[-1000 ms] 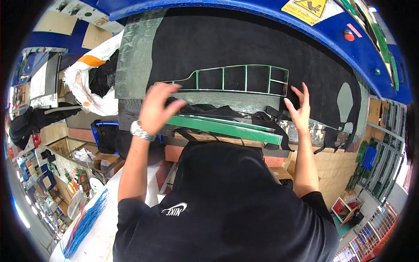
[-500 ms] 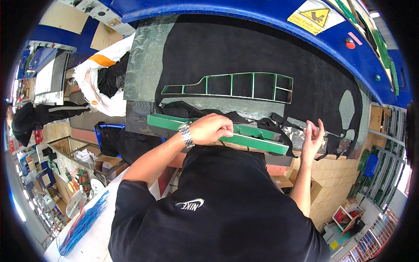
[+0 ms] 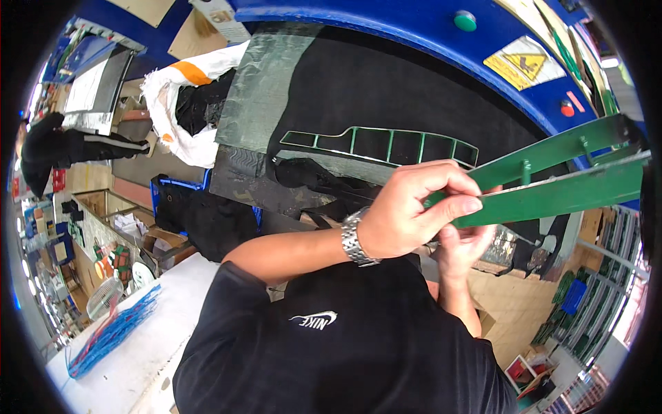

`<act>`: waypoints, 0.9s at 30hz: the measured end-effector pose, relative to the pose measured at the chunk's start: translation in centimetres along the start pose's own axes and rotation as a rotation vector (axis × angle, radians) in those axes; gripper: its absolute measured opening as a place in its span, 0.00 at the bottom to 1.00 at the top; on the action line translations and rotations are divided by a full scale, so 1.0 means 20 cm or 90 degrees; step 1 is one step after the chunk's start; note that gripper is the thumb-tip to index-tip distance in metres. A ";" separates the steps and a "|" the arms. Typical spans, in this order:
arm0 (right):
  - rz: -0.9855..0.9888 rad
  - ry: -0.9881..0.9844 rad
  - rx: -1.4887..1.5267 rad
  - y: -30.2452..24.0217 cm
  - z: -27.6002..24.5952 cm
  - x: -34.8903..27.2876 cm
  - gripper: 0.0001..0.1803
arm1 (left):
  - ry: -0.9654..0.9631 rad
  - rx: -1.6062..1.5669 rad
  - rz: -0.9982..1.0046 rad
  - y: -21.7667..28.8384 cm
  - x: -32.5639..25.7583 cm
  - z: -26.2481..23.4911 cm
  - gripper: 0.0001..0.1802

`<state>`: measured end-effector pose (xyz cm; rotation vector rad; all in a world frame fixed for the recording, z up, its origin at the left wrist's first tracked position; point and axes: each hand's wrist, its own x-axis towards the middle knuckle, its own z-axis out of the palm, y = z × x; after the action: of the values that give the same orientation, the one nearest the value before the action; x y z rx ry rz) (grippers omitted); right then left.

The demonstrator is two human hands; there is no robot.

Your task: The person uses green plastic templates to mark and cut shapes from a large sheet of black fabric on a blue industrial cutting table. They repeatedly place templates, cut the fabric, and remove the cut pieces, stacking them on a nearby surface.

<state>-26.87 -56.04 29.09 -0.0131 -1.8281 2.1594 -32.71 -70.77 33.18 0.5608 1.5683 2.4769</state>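
Note:
My left hand [image 3: 414, 207], with a metal watch on the wrist, is pinched on the near end of a long green metal frame [image 3: 558, 186]. The frame sticks out to the right, lifted off the bench. Just below it, my right hand [image 3: 463, 250] grips the same end from underneath, partly hidden by the left hand. A second green frame [image 3: 386, 143], an outline with several cross bars, lies flat on the black mat [image 3: 386, 90] of the machine bed. Black material pieces [image 3: 310, 176] lie at the mat's near edge.
A blue machine housing [image 3: 414, 17] with a green button, a red button and a yellow warning sticker arches over the mat. At left are a white sack [image 3: 172, 90] of black scraps, a blue crate [image 3: 169, 200], cardboard boxes and a white table [image 3: 138, 359] with blue strips. Another person [image 3: 62, 148] stands far left.
My left hand came off the black mat and took the green frame at the bench edge. Now both hands hold its end, and it is raised and swung out to the right.

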 end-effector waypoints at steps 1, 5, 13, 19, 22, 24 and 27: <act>0.003 -0.010 -0.032 -0.05 0.00 0.05 0.49 | -0.032 0.004 0.010 0.00 0.02 -0.03 0.07; 0.032 -0.138 -0.215 -0.24 -0.06 0.28 0.45 | -0.036 -0.033 -0.026 0.04 0.04 -0.27 0.27; -0.114 -0.464 -0.763 -0.19 0.00 0.88 0.50 | 0.251 0.188 -0.159 0.04 -0.04 -1.04 0.27; -0.048 -0.715 -0.901 0.19 0.20 1.11 0.49 | 0.277 0.461 -0.212 -0.25 -0.11 -1.29 0.25; -0.012 -0.767 -0.922 0.32 0.25 1.14 0.50 | 0.273 0.607 -0.201 -0.33 -0.12 -1.31 0.22; -0.008 -0.794 -0.919 0.40 0.25 1.16 0.50 | 0.271 0.645 -0.250 -0.34 -0.11 -1.30 0.21; 0.014 -0.827 -0.900 0.47 0.26 1.17 0.51 | 0.292 0.652 -0.243 -0.40 -0.14 -1.32 0.18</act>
<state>-52.35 -56.60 25.45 1.2115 -3.4879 0.1979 -41.05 -90.33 15.28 -0.2500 2.7611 1.4344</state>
